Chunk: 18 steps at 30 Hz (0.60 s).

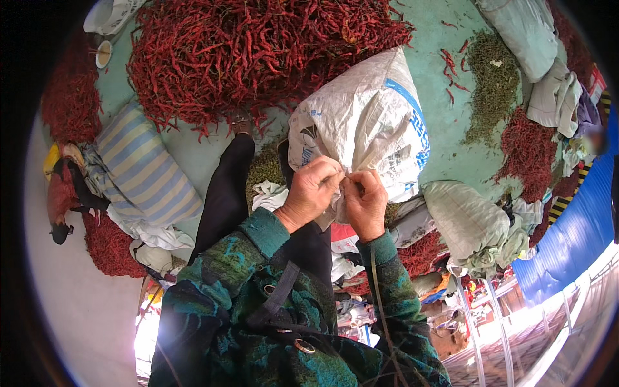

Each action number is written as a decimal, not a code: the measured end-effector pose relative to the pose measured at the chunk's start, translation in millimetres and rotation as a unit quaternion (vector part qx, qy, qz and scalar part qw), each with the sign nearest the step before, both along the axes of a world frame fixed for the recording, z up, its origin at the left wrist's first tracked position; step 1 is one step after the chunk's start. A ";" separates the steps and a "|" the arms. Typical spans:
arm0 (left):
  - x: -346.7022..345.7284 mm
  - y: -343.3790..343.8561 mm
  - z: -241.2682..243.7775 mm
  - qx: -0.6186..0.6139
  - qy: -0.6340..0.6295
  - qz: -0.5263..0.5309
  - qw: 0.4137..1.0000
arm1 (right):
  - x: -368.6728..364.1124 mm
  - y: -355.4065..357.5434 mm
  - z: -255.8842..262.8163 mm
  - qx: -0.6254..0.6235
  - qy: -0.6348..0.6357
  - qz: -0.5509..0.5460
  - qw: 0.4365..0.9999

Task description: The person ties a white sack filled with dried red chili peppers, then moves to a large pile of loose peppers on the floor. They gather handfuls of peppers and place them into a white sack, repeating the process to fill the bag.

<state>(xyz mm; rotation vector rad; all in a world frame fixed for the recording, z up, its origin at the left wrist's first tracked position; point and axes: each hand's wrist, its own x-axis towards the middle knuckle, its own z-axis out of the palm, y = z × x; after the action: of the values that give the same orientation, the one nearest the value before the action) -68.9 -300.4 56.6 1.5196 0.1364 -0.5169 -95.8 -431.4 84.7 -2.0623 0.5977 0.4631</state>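
Observation:
A full white woven plastic sack (358,116) with blue printing leans before my legs, its mouth gathered into a bunched neck. My left hand (313,189) pinches that neck between thumb and fingers. Close beside it, my right hand (366,200) grips the same bunched material, and the fingertips of both hands nearly meet. Whether a thin cord lies between the fingertips is too small to tell. Behind the sack spreads a large heap of dried red chili peppers (242,63).
On the left lies a blue-and-cream striped sack (150,159), with a person (62,198) beyond it. A pale full sack (466,220) stands at right. Chili stems (493,82) and loose chilies (449,63) lie on the green floor (435,116). A white bowl (103,54) is at upper left.

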 end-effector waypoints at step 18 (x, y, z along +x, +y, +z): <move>-7.2 4.0 14.3 0.069 -0.045 0.006 0.997 | -8.1 -2.7 1.8 0.140 0.049 -0.197 0.969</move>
<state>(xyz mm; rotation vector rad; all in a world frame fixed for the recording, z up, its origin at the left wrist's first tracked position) -76.1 -296.4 70.8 1.6738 0.1141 -0.4351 -103.9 -434.1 86.5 -1.6099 0.9235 0.3913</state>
